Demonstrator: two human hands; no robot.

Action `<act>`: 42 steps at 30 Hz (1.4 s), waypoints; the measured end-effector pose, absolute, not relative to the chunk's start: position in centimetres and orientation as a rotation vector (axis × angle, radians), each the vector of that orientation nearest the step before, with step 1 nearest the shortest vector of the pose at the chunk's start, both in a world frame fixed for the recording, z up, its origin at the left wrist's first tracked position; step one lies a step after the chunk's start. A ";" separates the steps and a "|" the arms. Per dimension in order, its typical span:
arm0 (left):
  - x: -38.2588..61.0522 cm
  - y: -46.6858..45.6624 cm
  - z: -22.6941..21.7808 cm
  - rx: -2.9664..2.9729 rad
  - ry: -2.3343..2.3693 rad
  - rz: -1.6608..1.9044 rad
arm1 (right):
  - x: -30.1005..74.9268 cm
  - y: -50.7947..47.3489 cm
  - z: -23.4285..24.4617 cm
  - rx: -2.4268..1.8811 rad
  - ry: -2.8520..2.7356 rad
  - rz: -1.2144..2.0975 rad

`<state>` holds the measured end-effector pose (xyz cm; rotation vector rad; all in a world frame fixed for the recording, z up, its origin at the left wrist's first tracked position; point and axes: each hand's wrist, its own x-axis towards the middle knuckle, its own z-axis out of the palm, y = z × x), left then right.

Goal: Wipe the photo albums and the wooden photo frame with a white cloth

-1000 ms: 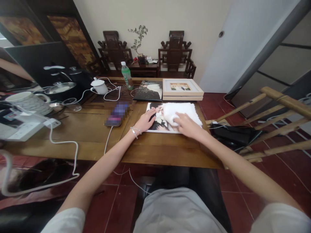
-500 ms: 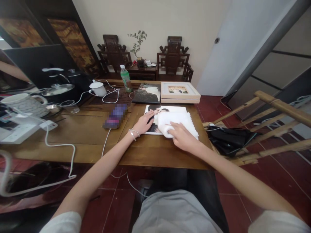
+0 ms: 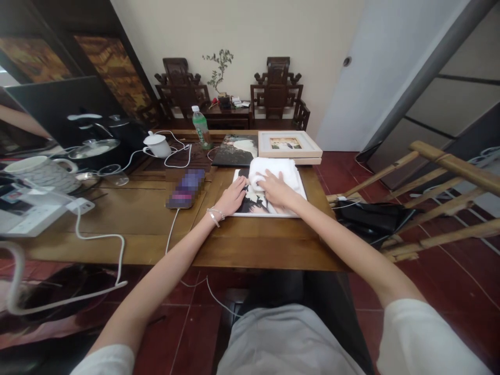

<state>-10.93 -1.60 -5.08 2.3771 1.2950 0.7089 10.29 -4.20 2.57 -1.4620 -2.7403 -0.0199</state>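
Observation:
A photo print or panel (image 3: 255,204) lies flat on the wooden table (image 3: 265,245), showing dark and white figures. My left hand (image 3: 234,196) rests on its left edge with the fingers stretched out flat. My right hand (image 3: 276,188) is on a folded white towel (image 3: 291,172), gripping its near left part and pressing it on the upper part of the picture. The towel hides the top and much of the right side of the picture. Behind it, a dark picture panel (image 3: 230,152) lies beside stacked pale frames (image 3: 312,147).
To the left lie a phone (image 3: 187,187) on a cable, a white lidded cup (image 3: 157,144), a patterned mug (image 3: 42,172) and a power strip (image 3: 35,213). A green bottle (image 3: 200,127) stands at the back. A bamboo rack (image 3: 441,161) is at the right.
My right hand has pushed the towel away from me, up the picture, uncovering its lower part. My left hand has stayed at the left edge.

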 end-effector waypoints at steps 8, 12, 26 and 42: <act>-10.9 -1.7 -4.7 2.410 1.315 0.619 | 10.4 -13.9 1.9 -1.358 -2.873 -0.040; -10.7 -2.0 -4.3 2.405 1.333 0.613 | 10.8 -16.7 2.0 -1.288 -2.892 -0.021; -10.9 -1.5 -5.3 2.385 1.294 0.709 | 8.8 -4.5 3.1 -1.512 -2.715 -0.029; -10.7 -2.0 -4.6 2.376 1.319 0.693 | 10.9 -14.7 2.6 -1.380 -2.800 0.104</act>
